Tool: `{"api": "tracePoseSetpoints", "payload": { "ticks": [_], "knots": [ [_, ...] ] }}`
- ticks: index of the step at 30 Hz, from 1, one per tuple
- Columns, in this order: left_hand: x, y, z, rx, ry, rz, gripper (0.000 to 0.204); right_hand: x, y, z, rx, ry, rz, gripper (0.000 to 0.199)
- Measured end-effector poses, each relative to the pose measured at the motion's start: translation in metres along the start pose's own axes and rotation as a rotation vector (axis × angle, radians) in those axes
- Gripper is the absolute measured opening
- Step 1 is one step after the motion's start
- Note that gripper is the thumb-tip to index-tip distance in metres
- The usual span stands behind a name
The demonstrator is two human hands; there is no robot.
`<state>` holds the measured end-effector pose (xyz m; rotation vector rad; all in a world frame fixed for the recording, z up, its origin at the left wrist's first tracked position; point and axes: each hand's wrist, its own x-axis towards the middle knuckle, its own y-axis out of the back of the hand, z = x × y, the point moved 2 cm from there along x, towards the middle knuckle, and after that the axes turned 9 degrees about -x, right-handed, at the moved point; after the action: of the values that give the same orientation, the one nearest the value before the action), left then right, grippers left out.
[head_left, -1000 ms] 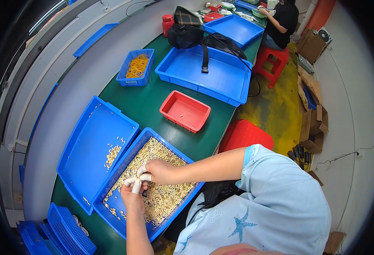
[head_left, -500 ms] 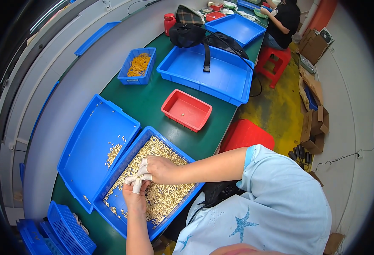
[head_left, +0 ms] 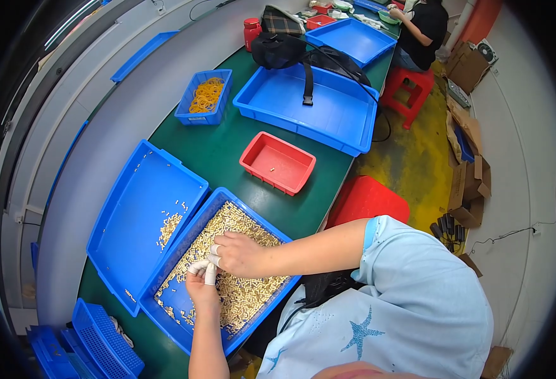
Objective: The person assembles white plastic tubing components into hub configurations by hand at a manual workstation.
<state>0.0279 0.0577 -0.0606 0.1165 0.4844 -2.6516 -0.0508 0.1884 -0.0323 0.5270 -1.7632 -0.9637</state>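
My left hand and my right hand meet above a blue tray of small brass-coloured metal pieces. White finger cots cover several fingertips on both. The left thumb and fingers are pinched together, and whatever they hold is too small to make out. Curled inward beside them, the right fingers point down toward the pieces; their tips are partly hidden. To the left, a second blue tray overlaps the first one's edge and has a small heap of the same pieces.
Beyond my hands, a red bin holds one small piece. A blue bin of yellow rubber bands stands near the wall. A black bag rests on a large blue tray. Another person sits at the far end.
My right hand has turned and shifted slightly right, its fingers drawing a little away from the left fingertips. The left hand stays almost in place.
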Motion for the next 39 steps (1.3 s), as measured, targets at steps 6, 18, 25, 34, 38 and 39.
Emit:
{"api": "tracePoseSetpoints", "payload": {
  "ticks": [6,18,25,34,38,39],
  "knots": [
    [0.001,0.001,0.000,-0.061,0.089,-0.020,0.010,0.001,0.002,0.007,0.134,-0.140,-0.181,0.007],
    [0.005,0.003,0.007,-0.032,0.152,-0.078,0.013,0.002,-0.001,0.010,0.430,-0.341,-0.285,0.014],
    [0.004,0.002,0.012,0.010,0.190,-0.018,0.015,0.004,-0.001,0.012,0.459,-0.372,-0.364,0.014],
    [0.004,0.007,0.009,0.037,0.133,-0.020,0.016,0.006,0.001,0.014,0.708,-0.581,-0.505,0.015],
    [0.003,0.004,0.011,-0.003,0.130,-0.025,0.014,0.009,0.004,0.015,0.845,-0.686,-0.500,0.014],
    [0.003,0.004,0.011,-0.013,0.127,-0.033,0.012,0.010,0.006,0.015,0.845,-0.686,-0.500,0.014]
  ]
}}
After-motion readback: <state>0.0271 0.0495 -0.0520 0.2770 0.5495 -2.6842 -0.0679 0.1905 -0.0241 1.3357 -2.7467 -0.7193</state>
